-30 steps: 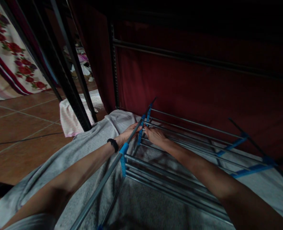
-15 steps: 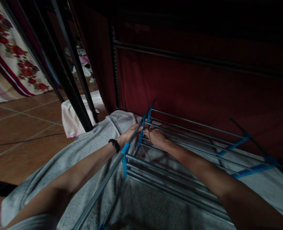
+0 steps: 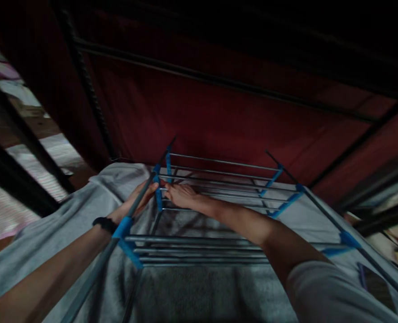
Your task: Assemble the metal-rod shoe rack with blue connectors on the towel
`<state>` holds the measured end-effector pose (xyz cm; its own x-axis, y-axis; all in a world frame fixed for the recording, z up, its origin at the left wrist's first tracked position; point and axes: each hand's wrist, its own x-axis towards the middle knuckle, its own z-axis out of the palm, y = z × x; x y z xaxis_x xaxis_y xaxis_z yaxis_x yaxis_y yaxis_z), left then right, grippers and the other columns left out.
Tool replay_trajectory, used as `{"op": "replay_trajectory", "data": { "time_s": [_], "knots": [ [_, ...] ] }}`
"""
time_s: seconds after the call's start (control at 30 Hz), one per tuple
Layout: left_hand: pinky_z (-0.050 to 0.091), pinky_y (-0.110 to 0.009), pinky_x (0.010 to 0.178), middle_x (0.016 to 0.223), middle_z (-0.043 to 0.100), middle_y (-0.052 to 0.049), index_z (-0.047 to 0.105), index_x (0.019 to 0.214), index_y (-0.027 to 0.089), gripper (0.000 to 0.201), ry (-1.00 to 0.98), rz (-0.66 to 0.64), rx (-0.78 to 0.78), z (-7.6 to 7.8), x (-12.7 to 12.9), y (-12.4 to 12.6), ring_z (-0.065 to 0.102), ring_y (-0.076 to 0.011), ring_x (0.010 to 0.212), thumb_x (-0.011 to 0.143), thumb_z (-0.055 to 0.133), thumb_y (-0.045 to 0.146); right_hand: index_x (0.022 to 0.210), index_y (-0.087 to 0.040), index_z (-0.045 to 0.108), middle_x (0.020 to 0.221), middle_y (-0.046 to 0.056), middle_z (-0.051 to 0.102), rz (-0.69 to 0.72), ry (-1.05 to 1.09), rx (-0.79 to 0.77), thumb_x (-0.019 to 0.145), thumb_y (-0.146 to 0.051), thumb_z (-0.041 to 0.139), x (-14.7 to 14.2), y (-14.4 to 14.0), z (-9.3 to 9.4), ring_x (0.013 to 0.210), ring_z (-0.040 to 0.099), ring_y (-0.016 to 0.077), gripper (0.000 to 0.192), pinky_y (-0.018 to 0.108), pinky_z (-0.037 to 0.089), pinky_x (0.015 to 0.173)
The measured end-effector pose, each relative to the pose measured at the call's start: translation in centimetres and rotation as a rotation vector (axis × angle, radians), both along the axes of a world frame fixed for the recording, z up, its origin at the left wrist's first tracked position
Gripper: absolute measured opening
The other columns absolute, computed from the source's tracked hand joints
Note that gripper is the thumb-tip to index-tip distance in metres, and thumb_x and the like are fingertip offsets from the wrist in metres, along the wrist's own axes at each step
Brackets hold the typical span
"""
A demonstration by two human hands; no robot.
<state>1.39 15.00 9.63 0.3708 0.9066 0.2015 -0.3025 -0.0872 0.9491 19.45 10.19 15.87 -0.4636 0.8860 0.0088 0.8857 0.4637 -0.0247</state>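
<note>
At the far left corner of a metal drying rack (image 3: 219, 211) with blue plastic joints: left hand (image 3: 134, 204), black band on its wrist, curled around the rack's slanted side tube; right hand (image 3: 181, 196) just beside it, fingers down on the thin rails, clenched or merely pressing cannot be told. Beneath and around the rack, a grey towel (image 3: 50, 224) spread wide, against a dark red curtain (image 3: 202, 112) behind.

Whole view smeared by motion and very dim. Left hand (image 3: 136, 202) half hidden behind the side bar of the drying rack (image 3: 215, 179); its fingertips not visible. Grey towel (image 3: 67, 211) cut off at the bottom edge.
</note>
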Motion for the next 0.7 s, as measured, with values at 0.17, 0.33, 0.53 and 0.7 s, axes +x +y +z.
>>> {"op": "replay_trajectory", "data": {
  "time_s": [0.17, 0.33, 0.53, 0.7],
  "knots": [
    [0.044, -0.038, 0.101, 0.106, 0.071, -0.005, 0.069, 0.106, 0.022, 0.042, 0.094, 0.033, 0.015, -0.1, -0.4, 0.6, 0.061, -0.0256, 0.108, 0.075, 0.078, 0.049, 0.127, -0.021, 0.054, 0.121, 0.01, 0.067, -0.058, -0.004, 0.029, 0.103, -0.036, 0.033, 4.2, -1.8, -0.4, 0.106, 0.065, 0.0261, 0.035, 0.04, 0.049, 0.09],
    [0.046, -0.037, 0.097, 0.095, 0.071, -0.006, 0.068, 0.107, 0.02, 0.049, 0.153, 0.058, 0.058, 0.7, -0.3, -0.5, 0.061, -0.0259, 0.105, 0.073, 0.078, 0.053, 0.118, -0.018, 0.056, 0.119, 0.013, 0.066, -0.099, -0.05, -0.071, 0.105, -0.039, 0.025, 9.9, -3.4, -0.1, 0.103, 0.066, 0.0274, 0.04, 0.039, 0.049, 0.084],
    [0.042, -0.036, 0.1, 0.093, 0.069, -0.004, 0.063, 0.112, 0.016, 0.039, 0.149, 0.013, 0.107, 0.1, -0.7, -0.6, 0.055, -0.022, 0.107, 0.086, 0.067, 0.045, 0.117, -0.019, 0.056, 0.11, 0.01, 0.069, -0.09, -0.08, -0.164, 0.105, -0.043, 0.021, 11.3, -2.4, -0.5, 0.099, 0.065, 0.0248, 0.043, 0.034, 0.046, 0.084],
    [0.042, -0.035, 0.099, 0.093, 0.068, -0.005, 0.064, 0.108, 0.013, 0.043, 0.15, -0.008, 0.117, 0.7, -0.5, -1.3, 0.053, -0.0238, 0.109, 0.083, 0.071, 0.047, 0.113, -0.018, 0.058, 0.109, 0.01, 0.068, -0.067, -0.068, -0.171, 0.105, -0.043, 0.021, 11.4, -1.8, -0.9, 0.099, 0.065, 0.0241, 0.046, 0.031, 0.044, 0.083]
  ]
}}
